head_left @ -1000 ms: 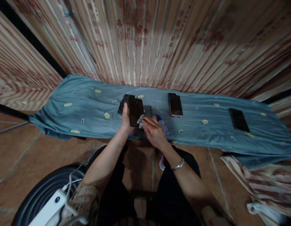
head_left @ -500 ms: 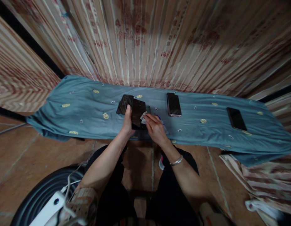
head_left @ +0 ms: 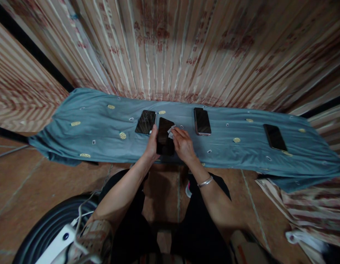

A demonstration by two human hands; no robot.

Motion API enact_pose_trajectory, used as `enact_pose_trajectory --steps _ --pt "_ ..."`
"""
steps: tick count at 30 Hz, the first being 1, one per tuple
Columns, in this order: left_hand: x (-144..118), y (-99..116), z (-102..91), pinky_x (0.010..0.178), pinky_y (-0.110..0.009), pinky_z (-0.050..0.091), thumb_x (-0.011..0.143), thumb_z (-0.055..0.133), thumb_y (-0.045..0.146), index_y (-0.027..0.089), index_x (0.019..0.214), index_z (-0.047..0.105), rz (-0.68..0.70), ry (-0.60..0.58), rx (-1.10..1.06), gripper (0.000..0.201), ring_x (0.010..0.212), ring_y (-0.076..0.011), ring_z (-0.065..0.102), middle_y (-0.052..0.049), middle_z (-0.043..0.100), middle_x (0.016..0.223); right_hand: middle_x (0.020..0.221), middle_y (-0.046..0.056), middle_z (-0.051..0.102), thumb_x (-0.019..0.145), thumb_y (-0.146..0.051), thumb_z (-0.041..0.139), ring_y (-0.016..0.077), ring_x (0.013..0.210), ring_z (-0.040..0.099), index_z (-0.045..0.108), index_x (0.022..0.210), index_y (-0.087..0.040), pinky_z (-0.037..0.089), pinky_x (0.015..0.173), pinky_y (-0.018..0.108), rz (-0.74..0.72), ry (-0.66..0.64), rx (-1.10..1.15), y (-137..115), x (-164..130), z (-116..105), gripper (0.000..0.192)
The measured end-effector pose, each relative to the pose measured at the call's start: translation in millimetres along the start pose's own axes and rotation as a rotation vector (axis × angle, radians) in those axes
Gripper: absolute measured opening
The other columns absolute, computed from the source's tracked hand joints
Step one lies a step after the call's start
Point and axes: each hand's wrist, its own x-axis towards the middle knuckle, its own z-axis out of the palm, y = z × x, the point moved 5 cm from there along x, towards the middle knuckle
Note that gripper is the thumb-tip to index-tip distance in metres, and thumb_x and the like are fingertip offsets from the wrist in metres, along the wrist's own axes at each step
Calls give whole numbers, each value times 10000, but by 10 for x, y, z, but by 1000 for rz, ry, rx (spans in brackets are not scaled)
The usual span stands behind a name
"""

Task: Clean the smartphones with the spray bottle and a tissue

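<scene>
My left hand point(head_left: 151, 143) grips a dark smartphone point(head_left: 163, 137) by its left side, holding it above the cloth. Pinched in the fingers of my right hand point(head_left: 183, 144) is a small whitish wipe point(head_left: 170, 131), pressed against the upper right of the phone's screen. Just left of the held phone, another black phone point(head_left: 146, 121) lies flat. To the right of my hands, a stack of phones point(head_left: 202, 121) rests on the cloth, and a single dark phone point(head_left: 275, 137) lies farther right.
A blue-green cloth point(head_left: 106, 123) with yellow patterns covers the long narrow surface. Behind it hangs a striped curtain point(head_left: 164, 55). At lower left, a white power strip point(head_left: 58, 242) with cables rests by a coiled black hose point(head_left: 40, 223) on the tiled floor.
The held phone has shifted slightly right and downward, away from the phone lying on the left. My right hand with the wipe has moved a little up and right.
</scene>
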Motion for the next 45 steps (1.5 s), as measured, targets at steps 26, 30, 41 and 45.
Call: enact_pose_trajectory --steps 26,30,41,45 --pt "-28 -275 -34 962 -351 529 988 404 452 163 1277 647 -114 8 25 475 1088 -253 683 -79 755 1069 1434 132 548 916 -91 363 254 1358 454 529 1400 -152 383 1153 504 7 -17 48 -29 136 8 515" --pt "-24 -287 -34 963 -349 528 988 409 447 165 1287 641 -123 5 16 472 1093 -244 681 -85 748 1089 1461 129 523 910 -78 354 252 1381 423 510 1419 -152 367 1165 508 -11 -45 61 -55 147 2 537" --pt "18 -203 -45 964 -328 523 995 362 473 149 1243 662 -66 22 -25 506 1080 -233 683 -88 749 1051 1479 117 511 933 -91 340 245 1374 419 508 1427 -141 360 1180 488 -59 -116 56 -257 57 19 524" --pt "41 -165 -80 941 -326 531 978 399 490 127 1196 679 -35 57 -27 508 1043 -233 694 -98 752 1014 1480 103 511 931 -90 339 244 1365 422 506 1430 -154 390 1162 475 -76 -136 64 -332 13 25 531"
